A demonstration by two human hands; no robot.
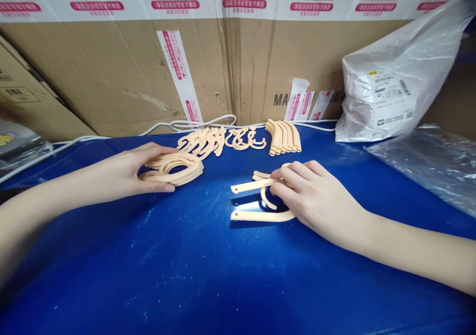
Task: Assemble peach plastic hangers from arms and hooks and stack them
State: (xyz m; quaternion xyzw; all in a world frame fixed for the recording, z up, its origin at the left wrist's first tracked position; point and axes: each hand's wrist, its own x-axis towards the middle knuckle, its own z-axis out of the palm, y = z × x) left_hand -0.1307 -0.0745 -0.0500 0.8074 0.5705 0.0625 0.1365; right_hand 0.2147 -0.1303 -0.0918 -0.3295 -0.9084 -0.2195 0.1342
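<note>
My left hand [148, 171] is closed round the left side of a stack of curved beige plastic hanger parts [189, 171], thumb in front and fingers behind. On the right, my right hand [308, 191] bends its fingers over a few loose pieces. It grips a beige hanger arm [249, 186] with a small hole at its end. A second hanger arm [260, 217] lies in front of it, its right end under the hand. Between them shows a curved hook [267, 198]; how these pieces join is hidden by my fingers.
Behind my hands lie a pile of beige pieces [204, 140], several hooks [243, 139] and a row of curved arms [284, 136] on the blue table surface [186, 275]. A white cable [156, 126] runs along cardboard boxes [122, 72]. A plastic bag [394, 87] stands at right.
</note>
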